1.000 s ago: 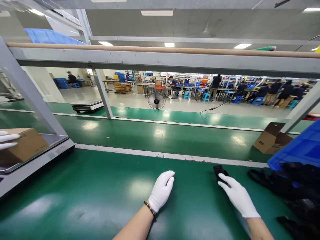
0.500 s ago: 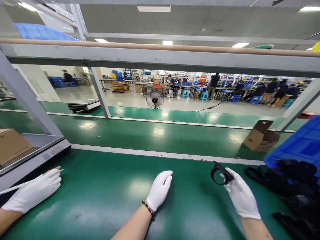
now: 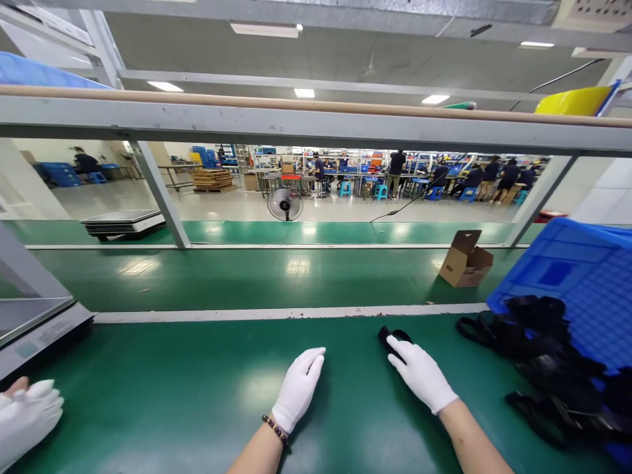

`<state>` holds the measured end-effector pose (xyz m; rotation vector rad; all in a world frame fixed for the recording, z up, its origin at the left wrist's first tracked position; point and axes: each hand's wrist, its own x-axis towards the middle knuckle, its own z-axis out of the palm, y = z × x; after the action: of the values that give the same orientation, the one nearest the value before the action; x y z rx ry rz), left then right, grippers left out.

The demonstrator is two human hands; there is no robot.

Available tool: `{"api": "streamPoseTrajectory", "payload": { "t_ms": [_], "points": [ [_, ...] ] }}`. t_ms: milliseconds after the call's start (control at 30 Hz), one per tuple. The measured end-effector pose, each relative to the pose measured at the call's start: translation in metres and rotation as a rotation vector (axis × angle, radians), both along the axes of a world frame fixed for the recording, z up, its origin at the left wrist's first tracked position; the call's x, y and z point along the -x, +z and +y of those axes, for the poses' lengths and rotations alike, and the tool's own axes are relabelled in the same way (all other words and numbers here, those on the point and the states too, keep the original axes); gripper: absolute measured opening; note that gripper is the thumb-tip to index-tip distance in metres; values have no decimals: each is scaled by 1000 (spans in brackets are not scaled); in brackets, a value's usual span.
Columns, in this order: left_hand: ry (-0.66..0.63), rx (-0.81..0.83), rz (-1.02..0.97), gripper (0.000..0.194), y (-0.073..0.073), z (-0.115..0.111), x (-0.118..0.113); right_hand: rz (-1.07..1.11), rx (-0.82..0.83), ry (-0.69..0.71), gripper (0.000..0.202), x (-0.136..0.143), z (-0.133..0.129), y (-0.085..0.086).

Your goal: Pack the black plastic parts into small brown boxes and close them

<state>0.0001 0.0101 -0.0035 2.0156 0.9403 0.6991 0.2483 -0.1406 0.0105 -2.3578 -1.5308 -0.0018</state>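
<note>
My right hand, in a white glove, has its fingers on a black ring-shaped part. The part is at the green work surface, partly hidden under the fingers. Over the middle of that surface is my left hand, also gloved, with a bead bracelet at the wrist. It holds nothing; its fingers are stretched out and the thumb lies close beside them. To the right, a heap of similar black parts spills from a tipped blue crate.
Another person's gloved hand is at the left edge, below a scale. Behind the white divider strip stands an open cardboard box. A metal rail crosses above. A fan and seated workers are farther back.
My right hand has turned palm down and lowered the black ring-shaped part toward the surface. My view has shifted right; the carton on the scale is out of sight. My left hand stays empty.
</note>
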Motion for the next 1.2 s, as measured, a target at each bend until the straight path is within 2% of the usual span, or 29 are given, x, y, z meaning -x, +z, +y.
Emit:
{"api": "streamPoseTrajectory", "payload": {
  "t_ms": [167, 400, 667, 867, 1200],
  "points": [
    [-2, -1, 23, 36, 2, 1, 2, -3, 40, -15, 50, -2, 0, -2],
    [-2, 4, 3, 34, 5, 2, 5, -12, 54, -65, 47, -1, 2, -3],
    [13, 48, 51, 33, 11, 4, 7, -32, 63, -42, 43, 8, 4, 8],
    [-9, 47, 67, 34, 8, 9, 9, -20, 101, -26, 45, 8, 2, 14],
    [-4, 48, 87, 36, 4, 12, 9, 6, 61, -36, 43, 6, 3, 9]
  ]
}}
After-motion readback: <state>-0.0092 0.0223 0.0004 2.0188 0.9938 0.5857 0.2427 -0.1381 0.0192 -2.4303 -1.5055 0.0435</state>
